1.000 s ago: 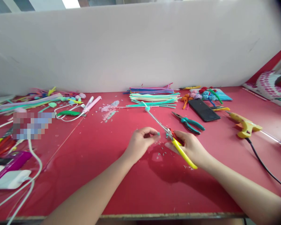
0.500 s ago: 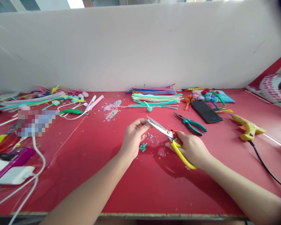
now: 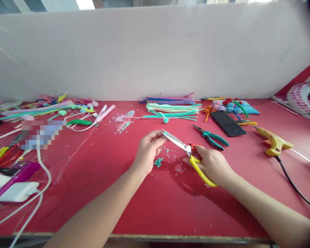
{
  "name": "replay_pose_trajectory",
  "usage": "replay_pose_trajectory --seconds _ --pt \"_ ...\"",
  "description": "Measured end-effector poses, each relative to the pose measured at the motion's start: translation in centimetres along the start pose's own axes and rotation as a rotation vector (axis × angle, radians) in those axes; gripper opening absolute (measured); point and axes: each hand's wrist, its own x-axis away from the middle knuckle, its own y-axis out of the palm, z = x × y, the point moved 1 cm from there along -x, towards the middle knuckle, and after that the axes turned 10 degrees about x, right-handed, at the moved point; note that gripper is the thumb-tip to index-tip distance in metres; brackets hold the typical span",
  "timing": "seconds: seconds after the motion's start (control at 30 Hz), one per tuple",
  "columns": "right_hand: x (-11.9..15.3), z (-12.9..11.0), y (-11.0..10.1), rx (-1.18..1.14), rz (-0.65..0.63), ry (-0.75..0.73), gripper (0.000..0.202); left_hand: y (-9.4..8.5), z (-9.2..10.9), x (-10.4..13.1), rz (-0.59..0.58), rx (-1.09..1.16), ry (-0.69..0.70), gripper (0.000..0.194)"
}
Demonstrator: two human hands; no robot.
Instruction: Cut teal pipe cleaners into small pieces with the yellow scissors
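1. Fingers, left hand: thumb and forefinger pinched together at the scissor tips, gripping a teal strip. Only a short end shows; how much the fingers hide, I cannot tell.
2. Fingers, right hand: wrapped about the handles of the scissors, thumb uppermost, the yellow handle running along below the palm. The tips point at the pinched strip.
3. Teal strip sits at the blade tips, above the counter. This cut looks to be in hand, not finished; whether the edges have bitten, too small to tell.
4. Done, judging by what lies beneath: a small heap of cut teal pieces beside the left hand, with pale scraps strewn under the blades. Several snips seem complete.
5. Left: whatever remains in the left fingers. Length unreadable, so no count of cuts to go.
6. Farther out: a teal ball on a pale stem, just in front of the pipe-cleaner bundles, which look full length. No cut piece appears joined to the ball.
7. Outermost, right side: pliers, phone and glue gun, all lying apart from both hands.
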Motion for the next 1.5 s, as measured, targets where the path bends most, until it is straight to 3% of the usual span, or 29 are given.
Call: replay_pose_trajectory --seconds 0.47,1.27,1.37,1.5 --pt "0.1 0.2 0.4 0.006 -0.016 0.011 0.043 -0.2 0.1 -0.1 -0.045 -0.012 0.004 0.015" --pt "-0.1 0.2 -0.1 -0.007 -0.061 0.105 0.033 -0.2 -0.1 0.0 -0.039 -0.066 -0.009 0.018" --pt "-0.3 0.1 -0.3 -0.101 -0.064 0.108 0.033 0.0 -0.4 0.1 -0.061 -0.117 -0.055 0.02" --pt "-0.2 -0.1 -0.2 -0.389 -0.111 0.074 0.032 0.6 -0.9 0.5 -0.179 -0.238 -0.123 0.02"
